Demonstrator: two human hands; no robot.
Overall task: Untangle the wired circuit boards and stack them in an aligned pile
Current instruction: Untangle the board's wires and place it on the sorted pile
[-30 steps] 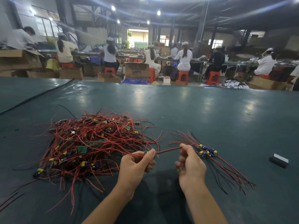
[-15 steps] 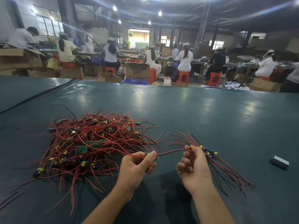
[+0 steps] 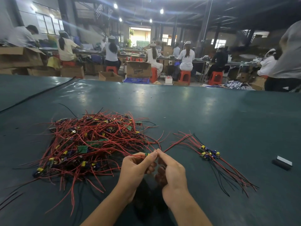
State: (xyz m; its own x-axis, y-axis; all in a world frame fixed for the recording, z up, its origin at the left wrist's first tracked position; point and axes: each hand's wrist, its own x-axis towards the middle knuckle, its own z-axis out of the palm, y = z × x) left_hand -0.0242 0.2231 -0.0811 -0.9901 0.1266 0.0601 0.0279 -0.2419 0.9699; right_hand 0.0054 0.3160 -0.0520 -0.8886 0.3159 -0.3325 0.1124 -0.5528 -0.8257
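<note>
Circuit board [image 3: 147, 154] pinched in left hand [image 3: 136, 168], its red wire [image 3: 173, 146] in right hand [image 3: 171, 170]; carton [image 3: 138, 69] print illegible.

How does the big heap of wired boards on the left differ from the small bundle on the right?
The left heap is far larger than the right bundle. The heap's wires cross every way, with boards scattered through it. The bundle's boards sit together, and its wires run roughly one way. Both hold red- and black-wired boards on the green table.
</note>
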